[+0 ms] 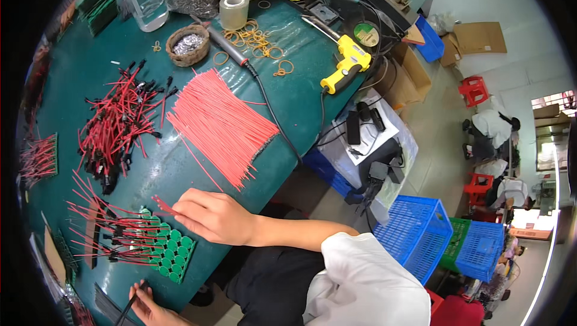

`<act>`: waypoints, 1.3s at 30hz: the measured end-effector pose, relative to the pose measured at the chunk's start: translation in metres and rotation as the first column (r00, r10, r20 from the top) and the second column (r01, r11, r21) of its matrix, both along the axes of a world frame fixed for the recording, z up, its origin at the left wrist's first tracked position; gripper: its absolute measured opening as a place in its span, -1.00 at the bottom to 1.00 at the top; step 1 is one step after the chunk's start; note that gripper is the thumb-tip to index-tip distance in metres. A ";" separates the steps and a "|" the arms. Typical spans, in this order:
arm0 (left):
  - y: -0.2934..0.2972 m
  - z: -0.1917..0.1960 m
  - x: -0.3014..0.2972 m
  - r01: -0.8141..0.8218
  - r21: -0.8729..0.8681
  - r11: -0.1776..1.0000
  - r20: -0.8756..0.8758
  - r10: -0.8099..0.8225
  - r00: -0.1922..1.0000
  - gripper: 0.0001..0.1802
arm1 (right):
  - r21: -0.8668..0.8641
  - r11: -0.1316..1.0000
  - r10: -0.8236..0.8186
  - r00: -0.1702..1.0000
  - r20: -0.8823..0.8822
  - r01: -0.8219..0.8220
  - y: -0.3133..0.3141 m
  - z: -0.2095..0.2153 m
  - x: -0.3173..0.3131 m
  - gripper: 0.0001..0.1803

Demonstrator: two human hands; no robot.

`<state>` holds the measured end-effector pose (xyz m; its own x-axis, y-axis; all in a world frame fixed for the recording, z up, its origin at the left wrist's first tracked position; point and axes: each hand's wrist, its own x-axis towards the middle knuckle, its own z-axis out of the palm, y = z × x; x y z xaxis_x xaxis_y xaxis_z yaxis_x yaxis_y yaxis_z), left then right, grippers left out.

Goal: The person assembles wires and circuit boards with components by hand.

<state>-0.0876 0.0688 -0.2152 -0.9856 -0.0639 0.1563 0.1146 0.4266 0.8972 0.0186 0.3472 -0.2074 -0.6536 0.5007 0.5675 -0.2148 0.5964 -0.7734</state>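
A busy workshop was seen, with a green table [288, 85] full of small parts; blue crates [415, 230] and red stools [473, 90] were set on the floor far to the right. At the left edge a bunch of red and black wires [117, 124] was piled; below it a green board of round cells [171, 254] was laid flat, with wires already joined across it. At the bottom the left hand [150, 308] was held low, its fingers closed on a thin black tool [129, 305]; the tool's tip could not be seen well. Just right of the board the right hand [213, 215] was rested on the table, its fingers pinched together on one short red wire [163, 206], which was held just above the board. A fan of loose red wires [222, 124] was spread in the middle; a yellow glue gun [345, 64] was left further right. The step in hand was judged to be the placing of a wire; the wire end would need to be lined up with a cell before the tool was brought in.
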 end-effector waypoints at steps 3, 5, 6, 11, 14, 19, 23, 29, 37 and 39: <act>-0.017 0.001 -0.004 -0.017 -0.027 0.999 -0.015 0.017 1.000 -0.79 | 0.132 0.991 0.007 0.999 0.050 -0.014 -0.011 0.004 -0.009 -0.78; -0.003 0.005 0.001 0.004 -0.011 1.000 -0.006 -0.004 1.000 -0.82 | 0.173 0.985 -0.030 0.993 0.115 0.010 -0.009 0.006 -0.007 -0.79; 0.002 0.003 0.002 0.014 0.065 0.998 0.022 -0.015 1.000 -0.83 | 0.193 0.981 -0.045 0.985 0.168 0.012 -0.007 0.010 -0.006 -0.83; 0.006 0.012 0.007 0.022 0.301 0.954 0.060 -0.042 0.997 -0.84 | 0.033 0.999 0.001 0.967 0.255 -0.010 -0.013 0.022 -0.004 -0.89; 0.005 0.015 0.014 0.019 0.438 0.899 0.097 -0.068 0.993 -0.82 | -0.228 0.960 0.201 0.966 0.161 -0.162 -0.033 0.033 -0.006 -0.84; 0.018 0.018 0.022 0.103 0.331 0.938 0.041 -0.123 0.991 -0.88 | -0.104 0.935 0.353 0.915 0.194 -0.339 -0.075 0.032 -0.030 -0.77; 0.025 0.015 0.019 0.148 0.248 0.957 -0.005 -0.152 0.988 -0.86 | -0.078 0.943 0.333 0.906 0.260 -0.325 -0.093 0.019 -0.050 -0.81; 0.028 0.018 0.009 0.250 0.047 0.967 -0.130 -0.242 0.962 -0.82 | 0.011 0.943 0.315 0.905 0.286 -0.332 -0.094 0.013 -0.057 -0.82; 0.027 0.016 0.009 0.264 0.031 0.964 -0.133 -0.257 0.957 -0.81 | 0.060 0.935 0.314 0.897 0.310 -0.348 -0.095 0.016 -0.059 -0.79; 0.026 0.015 0.009 0.272 0.035 0.962 -0.133 -0.265 0.955 -0.80 | 0.083 0.930 0.322 0.900 0.294 -0.359 -0.095 0.018 -0.061 -0.78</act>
